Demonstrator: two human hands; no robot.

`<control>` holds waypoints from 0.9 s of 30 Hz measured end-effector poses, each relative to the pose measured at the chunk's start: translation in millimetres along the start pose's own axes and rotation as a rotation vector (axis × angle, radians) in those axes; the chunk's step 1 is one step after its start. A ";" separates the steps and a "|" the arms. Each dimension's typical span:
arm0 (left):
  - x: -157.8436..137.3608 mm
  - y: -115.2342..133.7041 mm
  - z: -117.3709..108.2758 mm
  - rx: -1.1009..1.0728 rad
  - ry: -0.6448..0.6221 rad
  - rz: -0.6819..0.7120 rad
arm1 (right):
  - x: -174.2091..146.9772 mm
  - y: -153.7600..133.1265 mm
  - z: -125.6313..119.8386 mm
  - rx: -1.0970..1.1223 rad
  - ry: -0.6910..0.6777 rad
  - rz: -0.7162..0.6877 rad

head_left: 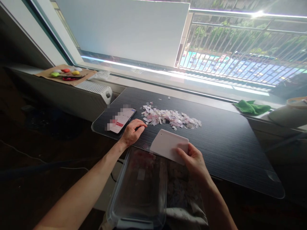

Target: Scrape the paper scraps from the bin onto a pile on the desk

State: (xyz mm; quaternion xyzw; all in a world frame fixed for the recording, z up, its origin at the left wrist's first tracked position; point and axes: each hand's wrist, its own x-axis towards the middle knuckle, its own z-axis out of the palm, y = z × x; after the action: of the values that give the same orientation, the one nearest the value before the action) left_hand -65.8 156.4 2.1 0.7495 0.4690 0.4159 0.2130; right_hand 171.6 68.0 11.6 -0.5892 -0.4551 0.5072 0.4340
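My right hand (193, 157) grips a flat white plastic dough scraper (168, 143), thumb on top, with a small hole near its far left corner. The scraper is held over the front edge of the dark table (223, 143). At the table's front left rests my left hand (133, 131), its fingers curled and closed; whether something small is pinched in them is hidden. Just beyond both hands lies a loose heap of small paper scraps (170, 117). A phone (123, 120) with a lit screen lies left of my left hand.
Below the table's front edge is a clear plastic box (141, 191), with more scraps in a dim space to its right. A green cloth (251, 107) lies on the sill at right. On the left, a radiator (96, 91) stands beside a board (76, 82) holding colourful items.
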 end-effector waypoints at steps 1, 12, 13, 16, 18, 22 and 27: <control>0.3 0.6 -0.6 -0.010 -0.001 -0.009 | 3.1 -0.8 2.0 -0.004 0.018 -0.013; 1.5 3.7 -2.8 -0.044 -0.017 -0.059 | 16.0 -6.6 15.6 -0.036 -0.010 -0.072; 1.5 4.1 -3.0 -0.042 -0.019 -0.061 | 17.6 -6.3 17.5 -0.033 0.007 -0.090; 1.7 4.8 -3.3 -0.036 -0.023 -0.067 | 20.6 -5.6 24.4 -0.048 -0.012 -0.117; 1.8 4.8 -3.4 -0.035 -0.023 -0.072 | 18.9 -6.3 26.3 -0.061 -0.072 -0.109; 1.8 4.8 -3.3 -0.042 -0.019 -0.079 | 8.4 -8.1 14.9 -0.055 -0.080 -0.075; 1.3 6.0 -3.2 -0.055 -0.021 -0.082 | -3.8 -2.9 -4.0 -0.046 0.101 -0.019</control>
State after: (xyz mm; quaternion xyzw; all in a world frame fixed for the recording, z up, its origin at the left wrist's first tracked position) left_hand -65.0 154.5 8.8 0.7279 0.4852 0.4117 0.2554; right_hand 175.1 64.7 15.6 -0.6196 -0.4497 0.4623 0.4473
